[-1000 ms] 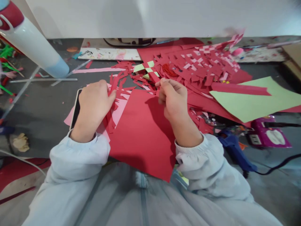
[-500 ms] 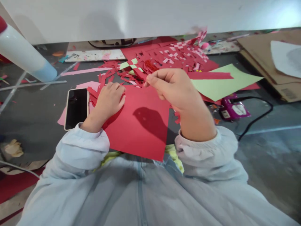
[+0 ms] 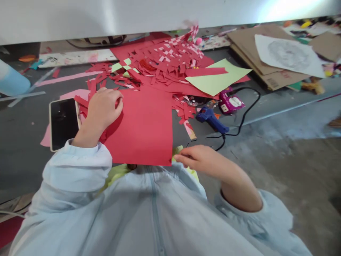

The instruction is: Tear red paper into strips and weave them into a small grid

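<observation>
A red sheet of paper (image 3: 142, 124) lies at the table's front, its near edge reaching over my lap. On its upper left edge rests my left hand (image 3: 105, 106), fingers curled and thumb bent in; red paper shows between thumb and fingers, but whether they grip anything is hidden. My right hand (image 3: 198, 160) is low, beside the sheet's near right corner. Its thumb and fingers are drawn together, fingertips close to that corner. I cannot tell whether they touch the sheet or hold something small. Red paper scraps (image 3: 183, 108) lie beyond the sheet's right side.
A phone (image 3: 64, 122) lies left of my left hand. Behind are woven red-and-pink paper (image 3: 170, 53) and a light green sheet (image 3: 217, 80) with a red strip. A blue glue gun (image 3: 213, 121) with a black cord sits right, near cardboard (image 3: 269, 57). A bottle (image 3: 12, 80) stands left.
My right hand has come down from above the sheet's far edge to its near right corner. My left hand stays on the sheet's left side. The view has shifted right, uncovering the glue gun.
</observation>
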Tool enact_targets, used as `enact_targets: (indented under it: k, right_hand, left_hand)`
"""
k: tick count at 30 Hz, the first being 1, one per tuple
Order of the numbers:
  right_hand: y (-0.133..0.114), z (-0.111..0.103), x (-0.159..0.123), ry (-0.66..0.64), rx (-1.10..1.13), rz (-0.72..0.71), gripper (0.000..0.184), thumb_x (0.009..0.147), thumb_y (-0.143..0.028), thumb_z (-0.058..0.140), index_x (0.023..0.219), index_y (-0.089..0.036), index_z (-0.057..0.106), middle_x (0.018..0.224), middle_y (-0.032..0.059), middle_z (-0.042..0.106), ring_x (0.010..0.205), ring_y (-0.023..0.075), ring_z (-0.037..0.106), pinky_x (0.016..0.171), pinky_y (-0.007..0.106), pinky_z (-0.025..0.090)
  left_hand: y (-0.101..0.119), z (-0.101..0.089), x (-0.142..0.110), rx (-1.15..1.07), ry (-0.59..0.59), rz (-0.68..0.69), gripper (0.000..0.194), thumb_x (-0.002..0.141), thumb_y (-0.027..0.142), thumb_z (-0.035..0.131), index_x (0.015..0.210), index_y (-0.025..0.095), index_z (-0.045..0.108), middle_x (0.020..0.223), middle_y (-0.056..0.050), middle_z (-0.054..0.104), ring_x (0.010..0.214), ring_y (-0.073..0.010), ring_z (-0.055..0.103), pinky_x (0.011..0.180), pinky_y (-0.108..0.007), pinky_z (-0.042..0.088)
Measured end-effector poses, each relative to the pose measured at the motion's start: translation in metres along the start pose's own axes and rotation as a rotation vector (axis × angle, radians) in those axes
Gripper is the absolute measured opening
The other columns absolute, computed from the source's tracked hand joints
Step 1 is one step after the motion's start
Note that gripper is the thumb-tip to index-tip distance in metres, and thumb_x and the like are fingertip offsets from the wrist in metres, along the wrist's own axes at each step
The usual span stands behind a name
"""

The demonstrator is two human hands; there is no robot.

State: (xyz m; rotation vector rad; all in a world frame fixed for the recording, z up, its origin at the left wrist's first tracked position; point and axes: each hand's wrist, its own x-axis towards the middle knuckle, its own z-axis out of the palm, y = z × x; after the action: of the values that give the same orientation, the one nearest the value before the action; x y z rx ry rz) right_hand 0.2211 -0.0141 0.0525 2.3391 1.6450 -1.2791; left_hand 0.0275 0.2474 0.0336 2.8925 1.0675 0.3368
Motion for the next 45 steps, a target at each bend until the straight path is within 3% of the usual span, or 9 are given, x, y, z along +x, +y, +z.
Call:
enact_targets:
  k: [6, 11, 22, 27, 31, 37, 40, 42, 45]
  right_hand:
    - [-0.015, 0.031, 0.008, 0.114, 0.340, 0.063, 0.041, 0.092, -0.055, 0.047, 0.071, -0.022, 0.061, 0.070, 0.0038, 0.071, 0.067, 0.0176, 0.065, 0.067, 0.030, 0.044]
    - [-0.014, 0.025, 0.006, 0.282, 0.444, -0.017, 0.031, 0.087, -0.047, 0.054, 0.067, -0.022, 0.054, 0.062, -0.0014, 0.062, 0.060, 0.0130, 0.056, 0.062, 0.027, 0.040]
    - [-0.006, -0.080, -0.024, 0.711, 0.474, -0.373, 0.023, 0.079, -0.031, 0.063, 0.059, -0.022, 0.053, 0.059, -0.0029, 0.047, 0.055, 0.0101, 0.040, 0.051, 0.025, 0.031]
    - [-0.004, -0.129, 0.005, 0.962, 0.551, -0.643, 0.022, 0.076, -0.020, 0.067, 0.056, -0.021, 0.057, 0.080, 0.0020, 0.067, 0.076, 0.0138, 0.060, 0.065, 0.027, 0.043]
    - [-0.012, -0.163, 0.035, 1.071, 0.676, -0.784, 0.012, 0.074, -0.021, 0.063, 0.064, -0.027, 0.059, 0.089, 0.0027, 0.068, 0.074, 0.0172, 0.057, 0.070, 0.035, 0.047]
    - [-0.016, -0.200, 0.079, 1.329, 0.593, -1.080, 0.034, 0.085, -0.042, 0.060, 0.067, -0.029, 0.035, 0.075, -0.0005, 0.038, 0.067, 0.0175, 0.039, 0.074, 0.034, 0.045]
    - [-0.009, -0.198, 0.100, 1.472, 0.814, -0.911, 0.026, 0.091, -0.031, 0.053, 0.074, -0.027, 0.034, 0.077, -0.0042, 0.034, 0.061, 0.0120, 0.025, 0.062, 0.024, 0.038]
    - [-0.004, -0.183, 0.110, 1.411, 0.891, -0.782, 0.018, 0.094, -0.030, 0.049, 0.079, -0.027, 0.040, 0.072, -0.0065, 0.031, 0.059, 0.0111, 0.030, 0.062, 0.022, 0.041]
    - [-0.002, -0.145, 0.119, 1.141, 1.001, -0.614, 0.018, 0.093, -0.033, 0.054, 0.079, -0.027, 0.043, 0.070, -0.0060, 0.042, 0.070, 0.0102, 0.057, 0.076, 0.026, 0.053]
  left_hand:
    - [-0.002, -0.002, 0.000, 0.011, -0.005, 0.004, 0.026, 0.094, 0.027, 0.041, 0.093, 0.020, 0.066, 0.096, -0.011, 0.075, 0.097, -0.0291, 0.065, 0.082, -0.039, 0.047]
    - [-0.006, -0.001, -0.001, 0.023, 0.059, -0.014, 0.029, 0.093, 0.029, 0.042, 0.096, 0.020, 0.069, 0.095, -0.011, 0.074, 0.098, -0.0292, 0.067, 0.079, -0.038, 0.048]
    - [-0.002, -0.004, -0.004, 0.018, 0.066, -0.089, 0.028, 0.093, 0.027, 0.046, 0.100, 0.019, 0.071, 0.098, -0.011, 0.076, 0.099, -0.0290, 0.068, 0.077, -0.036, 0.049]
    - [-0.004, 0.000, -0.005, -0.004, 0.077, -0.095, 0.026, 0.092, 0.025, 0.047, 0.098, 0.019, 0.071, 0.095, -0.010, 0.076, 0.097, -0.0288, 0.068, 0.074, -0.036, 0.046]
    - [-0.006, 0.002, -0.006, -0.017, 0.095, -0.066, 0.025, 0.092, 0.024, 0.046, 0.093, 0.019, 0.071, 0.092, -0.009, 0.076, 0.093, -0.0280, 0.067, 0.072, -0.036, 0.046]
    - [-0.006, 0.002, -0.005, -0.022, 0.068, -0.056, 0.025, 0.092, 0.023, 0.045, 0.092, 0.020, 0.070, 0.097, -0.008, 0.077, 0.093, -0.0281, 0.066, 0.067, -0.037, 0.045]
    - [-0.005, 0.001, -0.005, -0.003, 0.062, -0.064, 0.025, 0.091, 0.023, 0.045, 0.090, 0.020, 0.070, 0.095, -0.008, 0.077, 0.091, -0.0273, 0.066, 0.066, -0.037, 0.045]
    - [-0.003, 0.000, -0.006, -0.003, 0.063, -0.068, 0.025, 0.091, 0.022, 0.045, 0.089, 0.021, 0.070, 0.093, -0.008, 0.077, 0.090, -0.0269, 0.066, 0.066, -0.036, 0.045]
    - [-0.002, -0.002, -0.007, -0.017, 0.076, -0.061, 0.027, 0.090, 0.023, 0.044, 0.090, 0.022, 0.071, 0.092, -0.008, 0.076, 0.090, -0.0273, 0.066, 0.068, -0.037, 0.047]
